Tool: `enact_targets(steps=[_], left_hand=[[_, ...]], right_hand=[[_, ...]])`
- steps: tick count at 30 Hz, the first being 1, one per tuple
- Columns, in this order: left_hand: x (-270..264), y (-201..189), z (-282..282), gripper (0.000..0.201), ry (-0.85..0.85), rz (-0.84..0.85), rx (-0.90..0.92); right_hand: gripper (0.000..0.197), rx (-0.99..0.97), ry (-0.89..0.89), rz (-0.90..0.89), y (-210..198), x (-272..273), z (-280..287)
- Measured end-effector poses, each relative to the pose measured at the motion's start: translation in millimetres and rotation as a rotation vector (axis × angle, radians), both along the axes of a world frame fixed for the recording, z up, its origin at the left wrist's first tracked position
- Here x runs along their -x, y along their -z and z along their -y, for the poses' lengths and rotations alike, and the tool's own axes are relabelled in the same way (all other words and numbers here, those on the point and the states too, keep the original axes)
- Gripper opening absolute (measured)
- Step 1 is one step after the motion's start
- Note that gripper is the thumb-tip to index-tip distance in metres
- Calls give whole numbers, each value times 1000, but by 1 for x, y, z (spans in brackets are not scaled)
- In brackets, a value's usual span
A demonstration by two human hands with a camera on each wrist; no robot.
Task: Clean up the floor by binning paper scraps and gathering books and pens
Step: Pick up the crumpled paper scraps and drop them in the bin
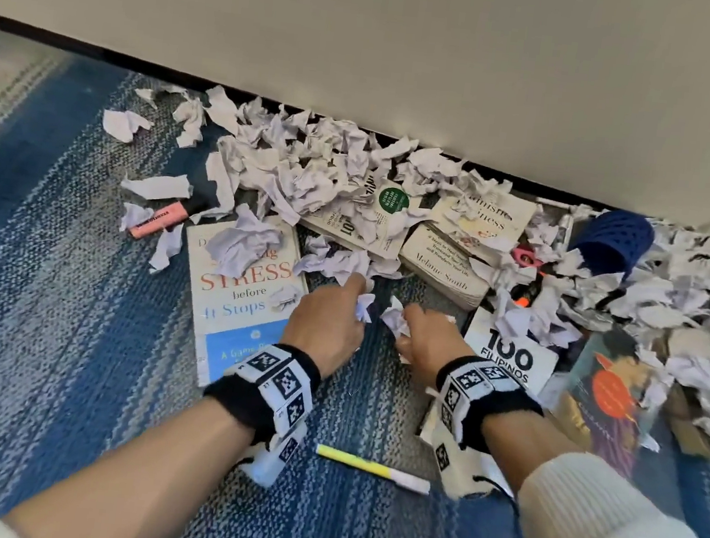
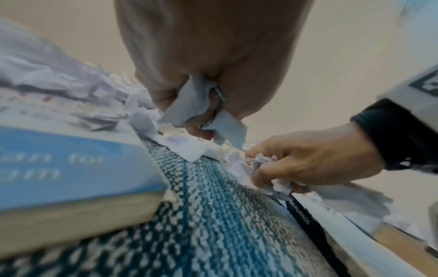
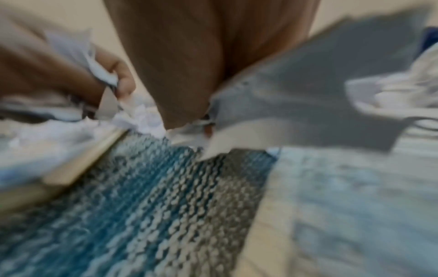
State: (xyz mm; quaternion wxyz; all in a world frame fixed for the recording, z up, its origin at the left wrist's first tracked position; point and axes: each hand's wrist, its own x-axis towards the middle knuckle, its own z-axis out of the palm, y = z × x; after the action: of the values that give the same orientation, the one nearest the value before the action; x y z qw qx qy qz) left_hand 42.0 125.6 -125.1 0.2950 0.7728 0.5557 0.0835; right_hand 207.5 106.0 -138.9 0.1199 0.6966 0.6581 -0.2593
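Crumpled white paper scraps (image 1: 312, 162) lie heaped along the wall over several books. My left hand (image 1: 329, 323) grips paper scraps (image 1: 364, 307) beside the "Stress" book (image 1: 248, 296); from the left wrist, grey-white scraps (image 2: 196, 105) stick out of its curled fingers. My right hand (image 1: 428, 343) clutches a wad of scraps (image 1: 396, 320) next to the "100 Filipinos" book (image 1: 510, 361); the left wrist view shows that hand (image 2: 308, 165) curled round paper. A yellow pen (image 1: 370, 467) lies on the carpet between my wrists. A pink highlighter (image 1: 157, 219) lies at left.
A dark blue perforated bin (image 1: 613, 243) lies tipped over by the wall at right, with scraps around it. More books (image 1: 446, 270) and an orange-covered book (image 1: 608, 395) lie at right. The blue striped carpet (image 1: 55, 279) stretches left and toward me.
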Motion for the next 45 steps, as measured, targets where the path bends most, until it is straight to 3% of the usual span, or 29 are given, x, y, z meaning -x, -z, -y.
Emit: enact_targets(steps=[6,11,14,18,23,26,30,33,36,38,40,43,45], left_hand=[[-35,-45,13,40,302,21,3],[-123,-101,55,40,577,151,-50],[-177,-141,111,27,777,253,-62],[-225,-184,196,16,1079,385,-64],[-258,-224,296,12,1212,556,-23],[-273,-239,355,12,1178,701,157],[-298,-239,428,11,1230,746,181],[-317,-225,460,27,1375,513,30],[-326,-213,469,67,1618,100,-99],[-328,-214,468,85,1704,-48,-102],[-331,-219,463,76,1681,22,6],[-329,-234,439,34,1556,219,108],[-324,-248,414,16,1485,284,108]], right_hand=[[29,-75,160,-111,-72,-54,57],[25,-185,384,-68,-152,-111,151],[12,-270,511,-72,-197,-134,232],[7,-298,698,57,-245,-147,345],[16,-580,927,198,-293,-145,460],[19,-764,1018,279,-299,-147,517],[16,-738,1051,350,-279,-165,580],[19,-529,1090,275,-254,-181,610],[43,-175,991,144,-239,-186,624],[43,-60,920,126,-242,-188,625],[38,-79,885,194,-249,-195,625],[26,-278,841,280,-268,-207,613],[21,-419,820,285,-284,-210,595]])
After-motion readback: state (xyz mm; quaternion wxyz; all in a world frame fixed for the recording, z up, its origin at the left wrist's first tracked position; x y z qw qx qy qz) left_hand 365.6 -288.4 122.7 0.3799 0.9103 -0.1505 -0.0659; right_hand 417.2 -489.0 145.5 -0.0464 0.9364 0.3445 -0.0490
